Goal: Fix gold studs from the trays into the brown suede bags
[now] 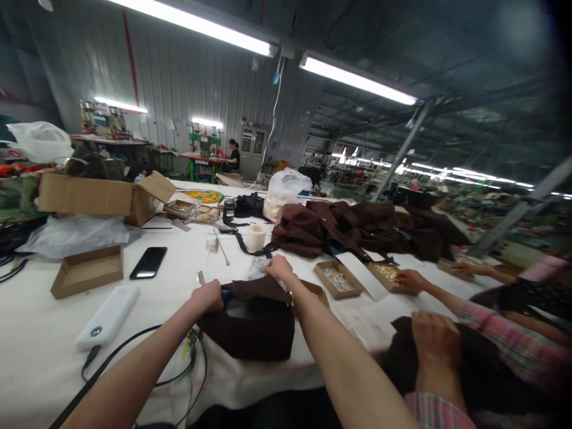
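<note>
A dark brown fabric bag [248, 333] stands on the table edge in front of me, its top opening gaping. My left hand [209, 297] is closed around its left upper edge, and a small pale strip pokes up beside the fingers. Just beyond the bag's far edge, my right hand [279, 268] has its fingers drawn together, pointing down by a small clear plastic bag [257, 268] of tiny pieces. What those fingertips hold, if anything, is too small to tell. Small gold fittings [291, 297] show on the bag's right side, beside my right forearm.
Cardboard trays of small metal parts [338, 280] lie to the right, where a co-worker's hand [409, 280] reaches into one. Brown fabric pieces [348, 226] are heaped behind. A tape roll [256, 237], phone [149, 263], white power bank [108, 317] with cable, and empty tray [89, 271] lie leftward.
</note>
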The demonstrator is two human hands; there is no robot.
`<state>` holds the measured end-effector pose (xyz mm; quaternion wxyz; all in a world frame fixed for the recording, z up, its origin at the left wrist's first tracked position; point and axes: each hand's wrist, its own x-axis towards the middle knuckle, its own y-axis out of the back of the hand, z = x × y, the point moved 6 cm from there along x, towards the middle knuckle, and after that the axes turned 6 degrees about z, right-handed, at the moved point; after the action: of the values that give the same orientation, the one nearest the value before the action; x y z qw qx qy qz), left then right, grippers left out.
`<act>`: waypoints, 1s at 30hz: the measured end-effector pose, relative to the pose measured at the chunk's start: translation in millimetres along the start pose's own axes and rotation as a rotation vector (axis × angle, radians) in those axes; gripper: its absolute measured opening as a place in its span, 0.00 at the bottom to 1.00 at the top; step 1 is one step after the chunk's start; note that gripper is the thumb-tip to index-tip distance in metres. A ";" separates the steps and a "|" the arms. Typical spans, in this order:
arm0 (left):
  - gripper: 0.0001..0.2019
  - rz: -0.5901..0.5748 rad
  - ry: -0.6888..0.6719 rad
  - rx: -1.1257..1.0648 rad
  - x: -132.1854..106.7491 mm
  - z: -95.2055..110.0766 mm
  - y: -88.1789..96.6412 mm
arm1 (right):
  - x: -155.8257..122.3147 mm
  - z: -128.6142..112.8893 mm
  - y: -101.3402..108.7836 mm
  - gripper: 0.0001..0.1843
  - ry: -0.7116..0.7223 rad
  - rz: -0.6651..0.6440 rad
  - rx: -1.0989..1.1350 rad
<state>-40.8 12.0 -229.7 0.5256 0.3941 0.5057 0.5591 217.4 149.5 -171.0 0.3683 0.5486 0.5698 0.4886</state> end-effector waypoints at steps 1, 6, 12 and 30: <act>0.27 -0.009 0.023 -0.001 0.4 -1.6 -0.2 | 2.6 -1.6 -4.0 0.16 0.015 -0.005 0.005; 0.24 -0.032 0.039 -0.032 -2.0 -6.9 -1.0 | 9.7 -3.6 -5.7 0.16 0.031 0.031 -0.007; 0.21 -0.020 0.010 -0.056 -5.5 -9.1 -3.2 | 9.6 3.1 5.1 0.11 0.082 0.065 0.044; 0.20 -0.016 0.006 -0.116 2.7 -12.1 -10.1 | -135.4 -99.1 155.1 0.22 0.442 0.334 0.753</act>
<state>-51.1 12.2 -241.9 0.5504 0.3571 0.4771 0.5847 181.0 -11.3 -12.9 -0.0704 0.6109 0.6762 0.4058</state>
